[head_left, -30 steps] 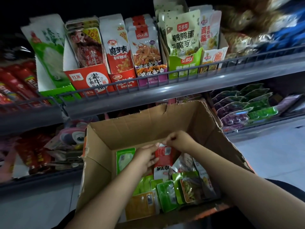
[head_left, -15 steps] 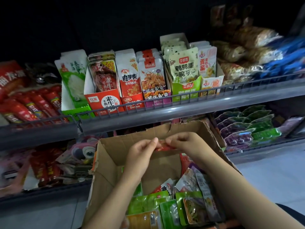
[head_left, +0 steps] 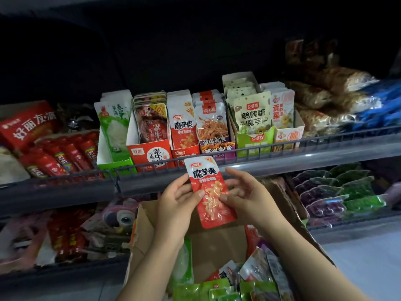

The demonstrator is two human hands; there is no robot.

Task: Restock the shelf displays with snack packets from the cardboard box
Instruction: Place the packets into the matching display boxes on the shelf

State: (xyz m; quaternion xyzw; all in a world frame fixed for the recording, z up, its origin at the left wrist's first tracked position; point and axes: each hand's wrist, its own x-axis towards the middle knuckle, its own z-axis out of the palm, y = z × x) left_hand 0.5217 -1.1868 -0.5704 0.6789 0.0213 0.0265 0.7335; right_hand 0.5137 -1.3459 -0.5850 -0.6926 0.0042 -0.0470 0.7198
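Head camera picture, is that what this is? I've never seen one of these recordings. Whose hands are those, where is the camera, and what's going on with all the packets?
There is no machine here: a person wears a wide-angle camera on the head, looking forward and down, so you see their own two bare hands. The left hand and the right hand together hold one red packet, thumbs on its front, just in front of the shelf rail. On the shelf above stands a row of display boxes, and one, the red display, holds packets with the same print. Below the hands sits an open cardboard box with more mixed packets at its bottom. A lower shelf carries purple and green packets.
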